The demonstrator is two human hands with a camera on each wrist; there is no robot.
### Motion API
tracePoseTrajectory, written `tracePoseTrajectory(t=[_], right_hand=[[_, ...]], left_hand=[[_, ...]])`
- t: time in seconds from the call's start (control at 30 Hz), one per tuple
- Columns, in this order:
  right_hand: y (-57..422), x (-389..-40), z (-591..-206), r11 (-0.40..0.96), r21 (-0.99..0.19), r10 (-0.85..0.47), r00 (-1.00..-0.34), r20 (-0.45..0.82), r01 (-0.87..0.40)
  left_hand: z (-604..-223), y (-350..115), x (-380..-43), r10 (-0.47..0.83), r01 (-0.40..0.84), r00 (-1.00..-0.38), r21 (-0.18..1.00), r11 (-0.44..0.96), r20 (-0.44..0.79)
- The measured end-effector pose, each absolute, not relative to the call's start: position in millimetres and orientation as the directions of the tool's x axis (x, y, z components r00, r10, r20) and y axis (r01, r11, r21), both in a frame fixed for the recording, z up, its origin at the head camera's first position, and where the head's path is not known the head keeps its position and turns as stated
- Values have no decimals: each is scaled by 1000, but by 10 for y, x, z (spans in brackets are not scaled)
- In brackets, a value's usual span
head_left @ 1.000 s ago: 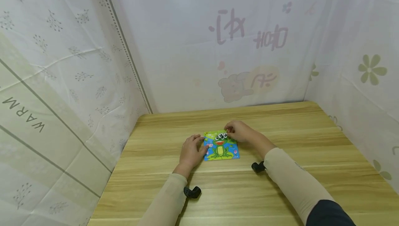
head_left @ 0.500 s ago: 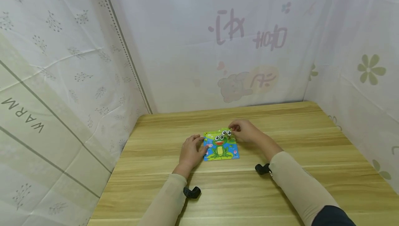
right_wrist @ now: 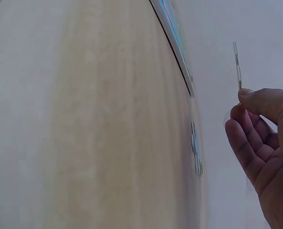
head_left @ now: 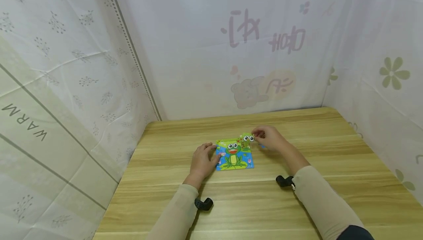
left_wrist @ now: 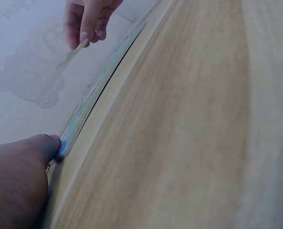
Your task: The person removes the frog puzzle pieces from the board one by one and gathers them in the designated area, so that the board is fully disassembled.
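Note:
A square frog-picture puzzle board [head_left: 245, 160] lies flat on the table, with a green frog on a blue and green ground. My left hand [head_left: 202, 160] rests at its left side, thumb and a fingertip touching the edge; the left wrist view shows the thumb against the board's corner. Between thumb and index finger, my right hand [head_left: 268, 137] pinches a thin puzzle piece [head_left: 247, 137] printed with two frog eyes. That piece is raised off the board, near its upper right corner. In the right wrist view the piece appears edge-on.
Another puzzle piece [right_wrist: 196, 149], blue in part, lies on the table beyond the board's right side, mostly covered by my right hand in the head view. Patterned cloth [head_left: 198, 67] hangs behind the wooden table [head_left: 238, 207] and along both sides.
My right hand has lifted the eye piece away from the board, moving right and slightly back. A blue piece now shows beneath that hand. The left hand stays at the board's edge.

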State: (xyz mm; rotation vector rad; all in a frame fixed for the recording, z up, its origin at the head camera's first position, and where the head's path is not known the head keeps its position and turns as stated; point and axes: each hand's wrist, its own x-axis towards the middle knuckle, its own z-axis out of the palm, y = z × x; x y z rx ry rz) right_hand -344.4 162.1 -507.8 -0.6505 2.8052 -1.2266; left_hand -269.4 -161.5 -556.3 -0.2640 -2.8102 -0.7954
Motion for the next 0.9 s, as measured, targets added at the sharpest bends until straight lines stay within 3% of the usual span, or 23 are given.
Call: tracePoseTrajectory(t=[0.9], right_hand=[[2188,-3307,-5192,611,-744,-219,-961,170,-271]], left_hand=[[-5564,-1620,-2707,118,242,-956,495,835,268]])
